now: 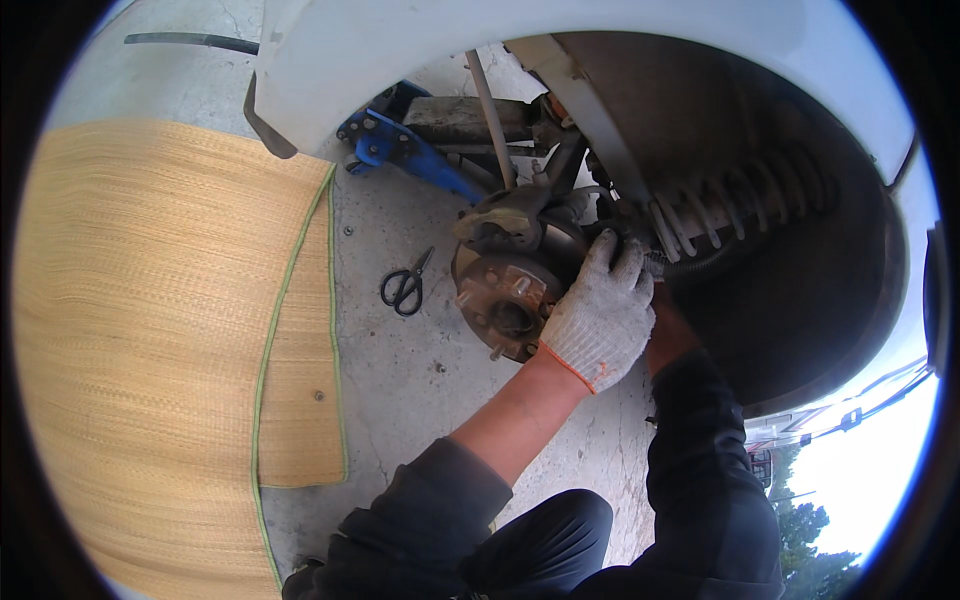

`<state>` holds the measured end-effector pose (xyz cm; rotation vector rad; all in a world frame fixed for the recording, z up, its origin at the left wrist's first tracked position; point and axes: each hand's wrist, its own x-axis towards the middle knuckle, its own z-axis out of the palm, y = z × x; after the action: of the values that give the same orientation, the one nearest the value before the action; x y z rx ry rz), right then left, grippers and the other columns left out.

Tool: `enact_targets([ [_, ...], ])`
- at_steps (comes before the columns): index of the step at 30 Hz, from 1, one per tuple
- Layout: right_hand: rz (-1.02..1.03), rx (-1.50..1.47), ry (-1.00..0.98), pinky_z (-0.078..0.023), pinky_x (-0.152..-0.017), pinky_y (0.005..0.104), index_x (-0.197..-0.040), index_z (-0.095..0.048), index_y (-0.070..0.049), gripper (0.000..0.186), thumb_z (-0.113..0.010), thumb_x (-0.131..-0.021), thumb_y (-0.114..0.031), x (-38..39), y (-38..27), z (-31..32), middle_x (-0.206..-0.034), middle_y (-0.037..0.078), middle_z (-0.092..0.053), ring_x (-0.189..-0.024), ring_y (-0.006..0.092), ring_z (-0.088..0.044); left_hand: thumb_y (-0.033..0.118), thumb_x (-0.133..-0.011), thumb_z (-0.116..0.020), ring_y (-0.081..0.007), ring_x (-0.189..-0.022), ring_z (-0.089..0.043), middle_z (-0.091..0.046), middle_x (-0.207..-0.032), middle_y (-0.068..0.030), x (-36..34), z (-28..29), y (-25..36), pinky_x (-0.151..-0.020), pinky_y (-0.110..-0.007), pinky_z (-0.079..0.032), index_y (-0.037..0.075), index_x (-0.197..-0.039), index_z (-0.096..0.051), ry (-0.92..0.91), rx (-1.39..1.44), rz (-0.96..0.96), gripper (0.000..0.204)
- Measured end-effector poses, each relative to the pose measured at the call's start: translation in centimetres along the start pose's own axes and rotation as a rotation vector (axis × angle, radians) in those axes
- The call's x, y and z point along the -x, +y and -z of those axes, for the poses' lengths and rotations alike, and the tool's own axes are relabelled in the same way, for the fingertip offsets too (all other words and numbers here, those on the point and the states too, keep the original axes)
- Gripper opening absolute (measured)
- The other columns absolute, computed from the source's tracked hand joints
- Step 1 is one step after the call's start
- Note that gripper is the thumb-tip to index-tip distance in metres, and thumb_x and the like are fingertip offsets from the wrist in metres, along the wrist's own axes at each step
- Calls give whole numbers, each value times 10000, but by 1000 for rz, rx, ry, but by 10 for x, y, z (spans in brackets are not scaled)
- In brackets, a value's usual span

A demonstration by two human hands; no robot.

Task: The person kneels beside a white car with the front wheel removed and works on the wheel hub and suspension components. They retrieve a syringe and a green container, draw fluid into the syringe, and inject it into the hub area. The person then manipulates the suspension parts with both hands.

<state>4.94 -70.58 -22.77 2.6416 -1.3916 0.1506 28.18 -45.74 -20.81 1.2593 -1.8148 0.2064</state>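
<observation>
My left hand (612, 312), in a pale knit glove with an orange cuff edge, reaches into the wheel well just right of the rusty wheel hub (490, 295). Its fingers bend around a dark part beside the lower end of the coil spring (735, 205); what they grip is hidden. Behind it is my right hand, with only the bare wrist (668, 330) clearly showing; its fingers are covered by the glove. The hub carries several bare studs, and a worn brake caliper (505, 222) sits at its upper edge.
A white fender (400, 50) arches overhead. Beyond the hub, a blue floor jack (405, 150) stands under the car. Black-handled scissors (405, 288) lie on the concrete, near a woven straw mat (150, 330) with green edging. A small nut (319, 396) rests on the mat.
</observation>
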Motion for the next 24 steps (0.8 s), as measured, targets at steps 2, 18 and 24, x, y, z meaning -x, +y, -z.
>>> enact_targets([
  [2,-2,0,-7,-451,-1163,342,-1531,-541,-64,539,-580,-1043,-289,0,0,-1,-1473,141,-612,-1355,243,-592,240,-952,-608,-315,-1406,-515,-706,-1332,-126,0,0,-1,-1231,-574,-339,127,-1045,-841,10,0,-2,275],
  [18,1,1,-57,-442,-1174,332,-1536,-542,-87,492,-519,-1100,-314,-1,1,0,-1511,118,-597,-1380,221,-575,240,-933,-612,-297,-1406,-501,-692,-1370,-87,0,0,-1,-1243,-564,-318,138,-1020,-849,22,56,25,273],
  [24,5,-10,-116,-438,-1179,328,-1538,-542,-96,477,-495,-1121,-323,7,3,1,-1526,110,-592,-1390,213,-569,276,-938,-622,-290,-1407,-498,-682,-1392,-68,-1,0,-1,-1241,-555,-315,173,-1035,-845,4,20,20,264],
])
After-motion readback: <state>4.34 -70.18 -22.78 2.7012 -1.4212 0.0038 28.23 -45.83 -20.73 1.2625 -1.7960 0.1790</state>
